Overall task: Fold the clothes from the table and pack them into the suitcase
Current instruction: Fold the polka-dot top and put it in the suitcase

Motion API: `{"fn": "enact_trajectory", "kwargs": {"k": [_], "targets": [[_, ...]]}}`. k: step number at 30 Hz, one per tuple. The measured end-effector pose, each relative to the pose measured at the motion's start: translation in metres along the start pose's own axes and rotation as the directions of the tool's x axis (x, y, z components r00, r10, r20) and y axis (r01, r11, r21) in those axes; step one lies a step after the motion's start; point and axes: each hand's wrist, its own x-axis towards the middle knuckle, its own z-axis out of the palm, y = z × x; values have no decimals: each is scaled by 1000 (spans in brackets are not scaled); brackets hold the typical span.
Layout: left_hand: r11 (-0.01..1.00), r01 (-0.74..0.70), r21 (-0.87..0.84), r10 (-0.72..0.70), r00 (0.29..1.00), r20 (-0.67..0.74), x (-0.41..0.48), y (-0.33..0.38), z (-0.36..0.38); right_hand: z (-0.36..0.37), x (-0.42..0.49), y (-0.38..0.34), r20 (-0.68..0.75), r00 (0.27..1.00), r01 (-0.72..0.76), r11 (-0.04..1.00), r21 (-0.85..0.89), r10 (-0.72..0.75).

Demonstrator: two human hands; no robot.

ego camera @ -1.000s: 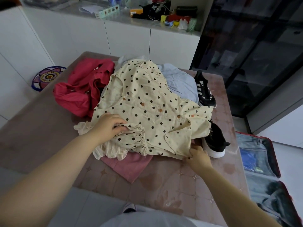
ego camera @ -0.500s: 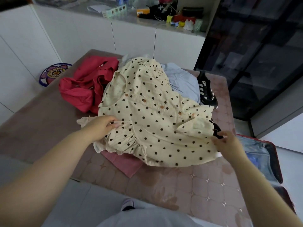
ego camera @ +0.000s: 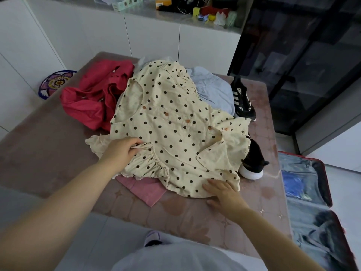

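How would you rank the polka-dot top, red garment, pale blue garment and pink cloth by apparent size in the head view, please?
1. polka-dot top
2. red garment
3. pale blue garment
4. pink cloth
The last two lie partly under the top, so only visible parts count.

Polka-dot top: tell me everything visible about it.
The polka-dot top is cream, thin-looking fabric with dark dots, brown front buttons and ruffled sleeves. It lies spread and wrinkled over a pink cloth on the table, partly covering a black shoe. The left hand pinches its sleeve seam; the right hand presses its hem.
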Motion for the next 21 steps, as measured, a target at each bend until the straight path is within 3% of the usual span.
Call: {"fn": "enact_trajectory", "kwargs": {"k": [2,5,7,9,13,17,19,21], "targets": [[1000,-17,12,17,1000,-25,0,-1,3,-2,2,-1,-37,999,21,1000,-4,-21],[999,-41,13,41,998,-42,0,-1,5,-8,8,-3,-270,958,85,995,-61,-99],[999,-41,-22,40,998,-40,0,-2,4,-19,9,-7,-322,945,67,997,24,-56],[998,-20,-66,18,999,-31,0,-4,1,-40,6,-8,-221,974,-13,980,200,58],[989,43,-142,-37,998,42,2,-9,-9,-98,-13,3,161,984,-131,917,376,75],[974,43,-221,-11,989,146,-3,-1,-14,-121,-24,2,375,919,-206,958,199,119],[967,54,-248,-7,982,187,-6,2,-12,-112,-21,-14,361,924,-186,974,131,128],[959,82,-273,-19,974,228,-8,2,-12,-100,-12,-42,222,973,-107,981,162,70]]}}
